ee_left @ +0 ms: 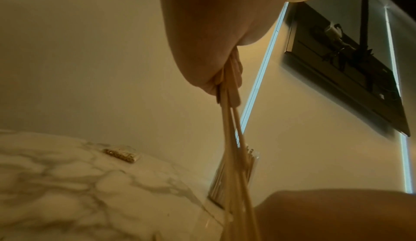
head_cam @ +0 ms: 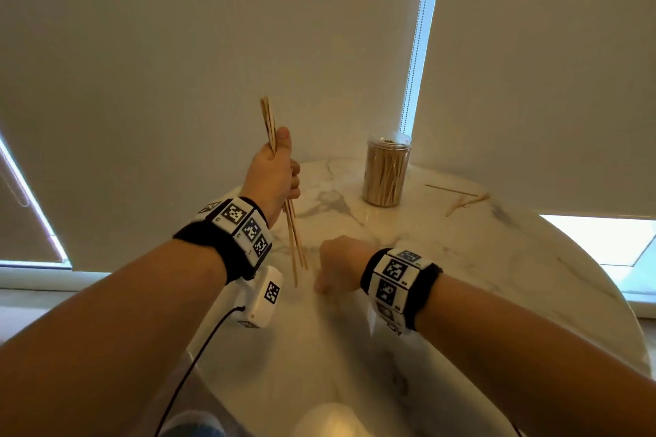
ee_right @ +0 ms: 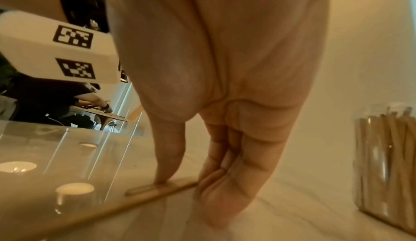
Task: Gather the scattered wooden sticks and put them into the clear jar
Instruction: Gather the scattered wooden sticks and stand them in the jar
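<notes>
My left hand (head_cam: 280,167) is raised over the left side of the table and grips a bundle of wooden sticks (head_cam: 293,241) upright; in the left wrist view the bundle (ee_left: 231,155) hangs from the curled fingers (ee_left: 213,83). The clear jar (head_cam: 387,170) stands at the back of the table, packed with sticks, lid off; it also shows as the jar (ee_right: 387,164). My right hand (head_cam: 321,286) points down at the table; its thumb (ee_right: 166,164) presses a single stick (ee_right: 144,191) lying flat, and the fingertips (ee_right: 216,209) close in at the stick's end. A few loose sticks (head_cam: 466,200) lie right of the jar.
The round marble table (head_cam: 461,277) ends close to the blinds behind and curves away on the right. A small packet (ee_left: 121,154) lies near the table's far edge. A white sensor box (head_cam: 262,298) hangs under my left wrist, with a black cable.
</notes>
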